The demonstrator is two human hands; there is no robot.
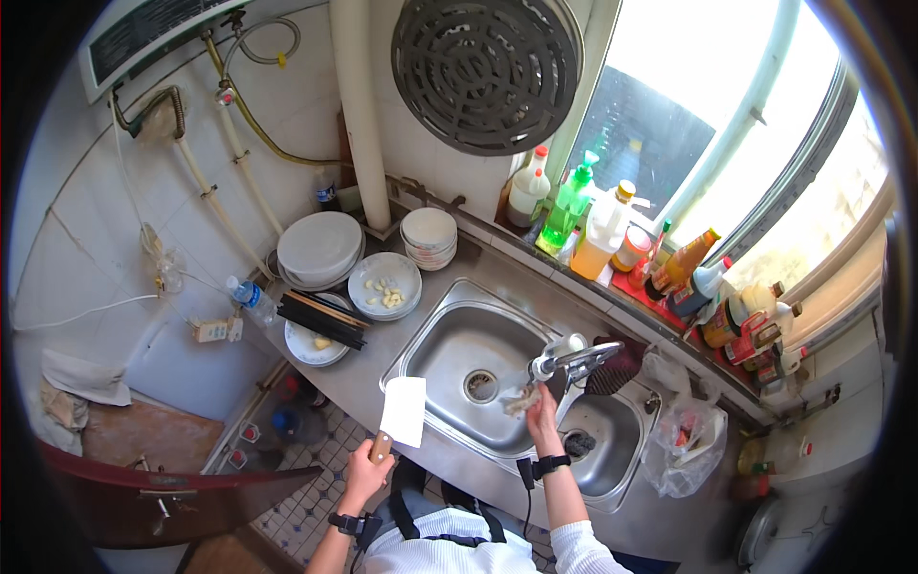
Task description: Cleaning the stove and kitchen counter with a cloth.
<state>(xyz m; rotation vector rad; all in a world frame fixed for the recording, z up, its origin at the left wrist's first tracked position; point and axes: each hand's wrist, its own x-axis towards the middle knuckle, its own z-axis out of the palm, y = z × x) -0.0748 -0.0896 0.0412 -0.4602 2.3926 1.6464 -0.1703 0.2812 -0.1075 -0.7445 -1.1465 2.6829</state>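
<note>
A cleaver (pixel 404 412) with a wooden handle is in my left hand (pixel 368 470), its broad blade tilted up at the front rim of the sink. Under the chrome faucet (pixel 574 356), my right hand (pixel 543 420) grips a pale, wet, crumpled thing (pixel 521 402) that could be a cloth; its kind is unclear. Both are over the right side of the large steel sink basin (pixel 445 359). A dark scouring pad (pixel 579 444) lies in the small basin to the right.
Stacked plates (pixel 320 247), a plate of garlic cloves (pixel 385 285), bowls (pixel 429 237) and black chopsticks (pixel 323 319) stand left of the sink. Bottles (pixel 600 229) line the window ledge. A plastic bag (pixel 686 445) sits on the right. An open cabinet door (pixel 193 495) is at lower left.
</note>
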